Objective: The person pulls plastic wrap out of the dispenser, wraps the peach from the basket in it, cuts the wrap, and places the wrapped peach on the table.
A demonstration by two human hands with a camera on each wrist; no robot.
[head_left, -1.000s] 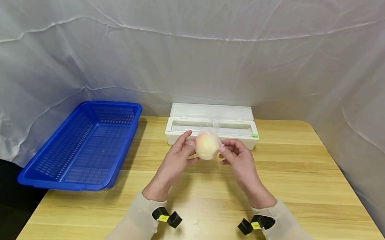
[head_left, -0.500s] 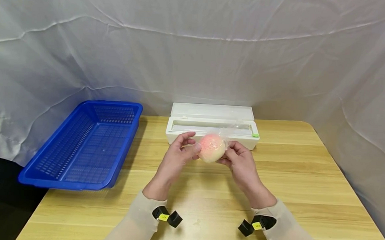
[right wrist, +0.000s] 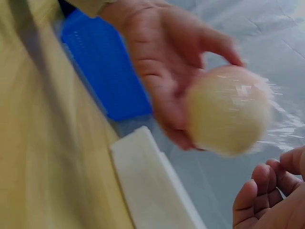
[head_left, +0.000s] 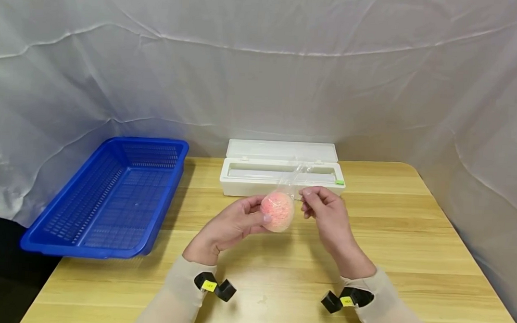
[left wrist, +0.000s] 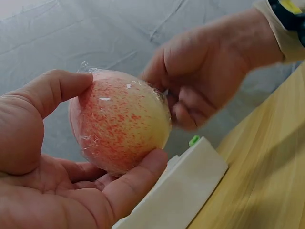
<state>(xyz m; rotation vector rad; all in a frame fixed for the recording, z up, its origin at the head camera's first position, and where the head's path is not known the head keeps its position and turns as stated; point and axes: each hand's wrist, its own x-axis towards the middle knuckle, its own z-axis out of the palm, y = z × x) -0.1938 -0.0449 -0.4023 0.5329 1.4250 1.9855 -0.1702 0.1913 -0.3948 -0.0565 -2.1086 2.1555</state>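
Observation:
My left hand [head_left: 238, 221] holds a peach [head_left: 277, 211], thumb on one side and fingers curled beneath it. Red speckles over pale yellow show on the peach [left wrist: 119, 119] in the left wrist view, with clear cling film tight around it. A loose tail of cling film [head_left: 299, 175] sticks up from the fruit toward the back. To the right of the peach, my right hand [head_left: 327, 212] has thumb and index finger pinched together at the film's edge. In the right wrist view that hand [right wrist: 276, 195] appears at the lower right corner, close to the shiny film.
Behind the hands stands a white cling film dispenser box [head_left: 257, 188], its lid [head_left: 280, 149] raised and a roll inside. A green slider [head_left: 340, 182] sits at its right end. At the left is a blue plastic basket [head_left: 148, 250] on the wooden table [head_left: 410, 264].
The peach has turned and its pink side now faces up. My left hand has come in lower around it, while my right hand has drawn slightly away to the right.

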